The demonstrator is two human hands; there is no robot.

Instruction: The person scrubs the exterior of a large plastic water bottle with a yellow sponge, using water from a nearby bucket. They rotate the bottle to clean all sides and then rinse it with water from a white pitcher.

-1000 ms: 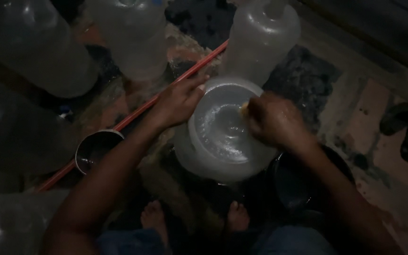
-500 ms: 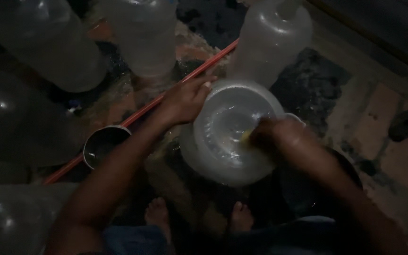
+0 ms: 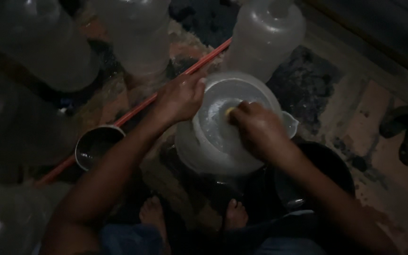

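1. My left hand [image 3: 181, 98] grips the far-left rim of the white plastic tub [image 3: 227, 127], fingers curled over the edge and pressed together; I judge that grip is there to keep the tub from turning while the other hand works inside it.
2. My right hand [image 3: 257, 130] is down in the tub's bowl, fingers bunched and pinching a small yellow scrubber [image 3: 230, 111] against the inner wall near the far side.
3. The tub sits on the floor just ahead of my bare feet [image 3: 153, 213], tilted a little toward me, which opens its inside to the right hand. It looks wet and glossy inside; whether water stands in it I cannot tell in this dim light.
4. A small steel pot [image 3: 96, 147] stands on the floor to the tub's left, beside my left forearm, with what may be a little water in it.
5. A dark basin [image 3: 329, 167] lies under my right forearm, contents hidden.
6. Large clear water jugs [image 3: 267, 40] ring the far and left sides; an orange rod [image 3: 142, 106] runs diagonally across the floor behind the tub.
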